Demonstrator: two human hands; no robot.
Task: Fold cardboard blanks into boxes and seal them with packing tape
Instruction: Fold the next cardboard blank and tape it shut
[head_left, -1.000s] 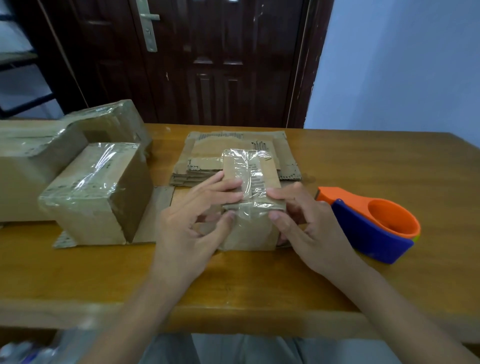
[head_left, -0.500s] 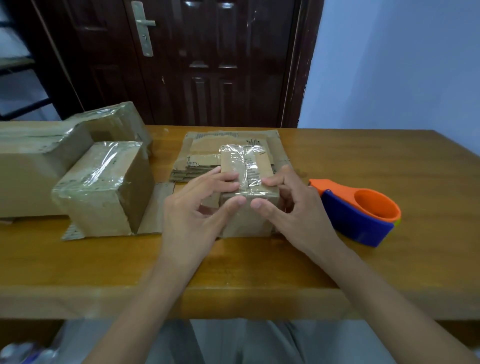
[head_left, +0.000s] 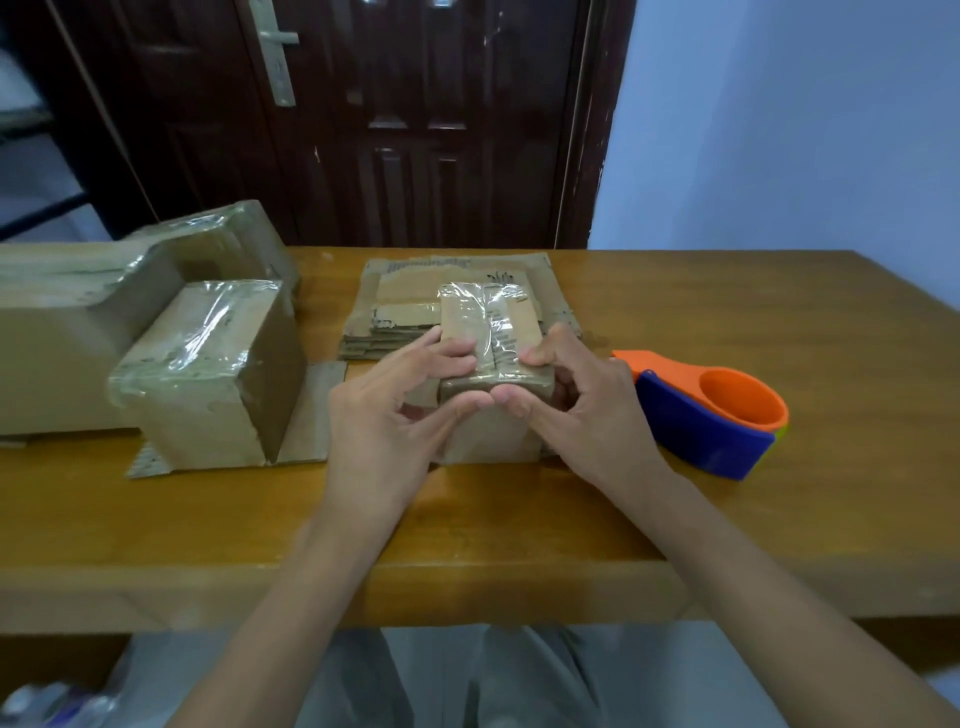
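Brown corrugated cardboard, folded into a small box (head_left: 485, 364) with clear glossy packing tape over its top, stands upright at the centre of the wooden table (head_left: 675, 322). Left hand (head_left: 384, 421) is at the box's 9 o'clock side: fingertips curled onto the top edge, thumb pressed on the near face, so it grips the box. Right hand (head_left: 576, 410) is at the 3 o'clock side: index finger bent over the top right corner, thumb on the near face, also gripping the box. Both thumbs nearly meet at the box's 6 o'clock edge.

At 12 o'clock from the box, touching or just behind it, lies a flat stack of brown cardboard blanks (head_left: 452, 270). At 3 o'clock, near the right hand, sits an orange and blue plastic tape dispenser (head_left: 717, 415). At 9 o'clock stands a larger taped cardboard box (head_left: 208, 374) resting on a flat cardboard sheet (head_left: 311, 415). Farther out at 9 to 10 o'clock, a long tape-wrapped cardboard package (head_left: 67, 322) runs off the frame edge.

Behind the table at 12 o'clock: dark brown panelled wooden door (head_left: 415, 119). At 2 o'clock: pale blue wall (head_left: 779, 119).
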